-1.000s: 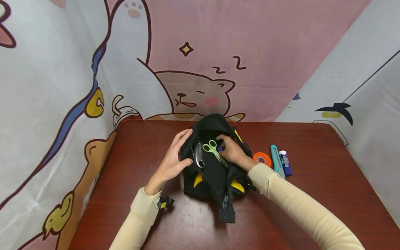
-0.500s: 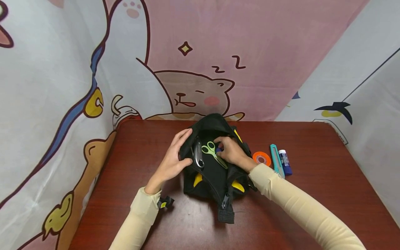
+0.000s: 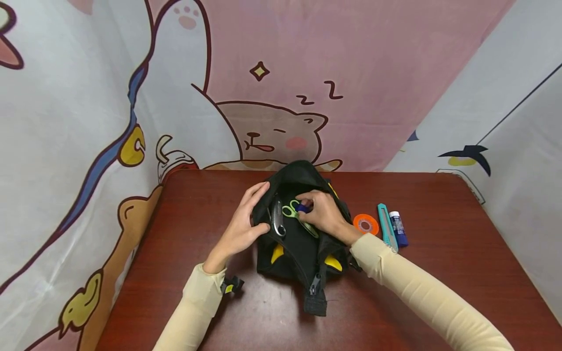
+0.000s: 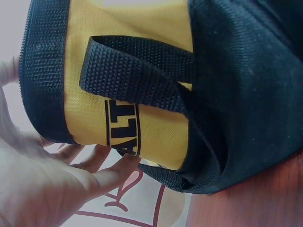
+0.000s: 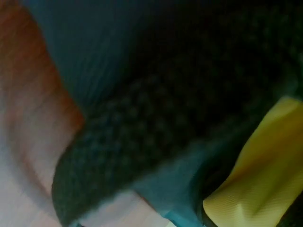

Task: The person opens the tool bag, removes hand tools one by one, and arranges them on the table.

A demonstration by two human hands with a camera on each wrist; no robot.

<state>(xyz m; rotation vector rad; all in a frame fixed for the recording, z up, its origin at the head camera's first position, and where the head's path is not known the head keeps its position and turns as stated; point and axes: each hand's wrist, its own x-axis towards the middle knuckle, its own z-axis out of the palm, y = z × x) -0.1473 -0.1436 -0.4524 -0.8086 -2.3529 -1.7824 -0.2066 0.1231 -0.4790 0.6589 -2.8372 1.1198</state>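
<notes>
Left hand [image 3: 239, 229]: fingers straight, pressing the bag [image 3: 298, 243] side.
Right hand [image 3: 322, 214]: pinching a blue object [image 3: 302, 208] — beside green scissors [image 3: 293, 213] in the bag mouth.

The right hand [image 3: 324, 214] has drawn a small blue object [image 3: 302, 208] up over the green scissors [image 3: 293, 211].
</notes>
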